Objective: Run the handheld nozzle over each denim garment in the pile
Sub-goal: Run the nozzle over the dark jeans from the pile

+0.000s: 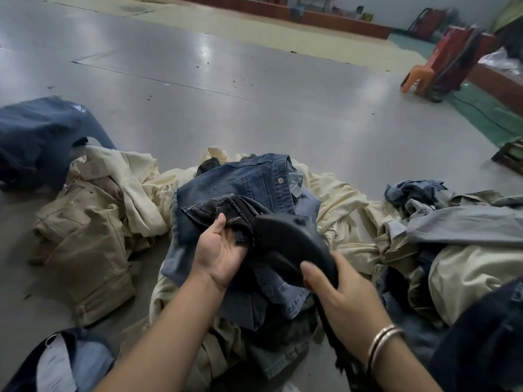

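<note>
Floor [198, 80]: grey, glossy, wide behind the clothes.
Pile [353, 210]: cream, tan and blue garments heaped low in front of the person.
Jeans [249, 179]: blue denim on top of the pile, middle.
Nozzle [291, 239]: black, curved, lying over the jeans; its hose runs down under the right wrist.
Left hand [219, 250]: fingers curled, gripping dark cloth [223, 207] beside the nozzle.
Right hand [339, 290]: wrapped around the nozzle's near end.
Bangles [382, 343]: two, on the right wrist.

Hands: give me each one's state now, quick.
Left hand: grips a fold of the dark denim garment.
Right hand: grips the black nozzle.
</note>
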{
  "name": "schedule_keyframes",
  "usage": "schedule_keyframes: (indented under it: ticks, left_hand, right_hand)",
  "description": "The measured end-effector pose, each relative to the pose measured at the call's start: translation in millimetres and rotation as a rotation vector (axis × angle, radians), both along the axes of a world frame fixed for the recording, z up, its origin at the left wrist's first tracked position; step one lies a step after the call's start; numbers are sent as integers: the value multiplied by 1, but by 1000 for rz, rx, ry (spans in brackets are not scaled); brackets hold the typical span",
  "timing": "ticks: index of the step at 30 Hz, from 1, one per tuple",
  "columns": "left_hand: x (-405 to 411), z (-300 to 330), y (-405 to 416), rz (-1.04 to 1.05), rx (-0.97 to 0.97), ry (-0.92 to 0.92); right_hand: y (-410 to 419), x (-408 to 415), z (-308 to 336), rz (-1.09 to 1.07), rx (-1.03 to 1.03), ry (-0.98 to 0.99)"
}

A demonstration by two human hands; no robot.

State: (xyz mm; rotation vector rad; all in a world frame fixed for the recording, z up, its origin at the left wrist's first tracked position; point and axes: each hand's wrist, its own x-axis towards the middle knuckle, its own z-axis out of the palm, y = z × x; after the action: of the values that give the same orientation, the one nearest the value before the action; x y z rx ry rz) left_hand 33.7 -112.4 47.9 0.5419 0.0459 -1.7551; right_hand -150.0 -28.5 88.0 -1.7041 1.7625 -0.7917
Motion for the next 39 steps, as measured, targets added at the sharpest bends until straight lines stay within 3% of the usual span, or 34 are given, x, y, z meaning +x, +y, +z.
schedule_keyframes:
  ticks: [3,10,17,25,33,39]
  left_hand:
    - [2,0,0,-4,3,-23]
    - [-6,3,3,14,0,84]
    - [1,2,-2,30,-6,95]
    - [-4,4,-2,54,-17,151]
    - [-6,3,-3,12,-13,58]
    - [-6,3,-7,55,-25,124]
  right_hand:
    - [10,3,-4,52,68,44]
    - [-17,11,7,-23,-42,50]
    - [11,7,-3,46,39,44]
    - [-8,8,6,-17,-37,42]
    - [3,10,1,29,14,71]
    - [3,5,6,8,-38,63]
